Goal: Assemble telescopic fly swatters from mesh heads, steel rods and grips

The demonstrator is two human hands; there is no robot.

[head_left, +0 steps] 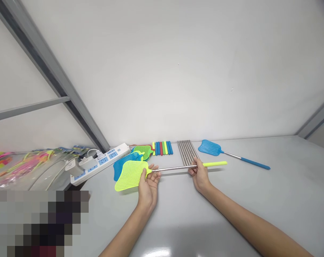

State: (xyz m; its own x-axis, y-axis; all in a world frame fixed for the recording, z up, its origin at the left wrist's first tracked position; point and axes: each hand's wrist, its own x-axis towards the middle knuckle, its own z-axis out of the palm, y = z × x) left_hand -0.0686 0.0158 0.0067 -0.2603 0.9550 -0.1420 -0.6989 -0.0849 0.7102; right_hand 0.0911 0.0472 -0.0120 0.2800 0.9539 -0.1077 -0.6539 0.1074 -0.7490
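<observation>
"Grey tabletop [231, 207], white wall [178, 71] behind; where's your yellow swatter [167, 169]?"

"Above the tabletop, by the metal rods' [187, 151] near ends. Your left hand [148, 191] holds its neck [149, 171] in half-curled fingers; your right hand's [201, 179] close on the shaft [178, 167]."

From afar I see a faintly marked white wall [178, 82] at twelve o'clock, a sloping grey frame post [53, 69] at ten with a crossbar [30, 107] at nine, another grey post [315, 117] at three, and the grey tabletop [290, 185] catching a bright glare [158, 252] at six.
</observation>
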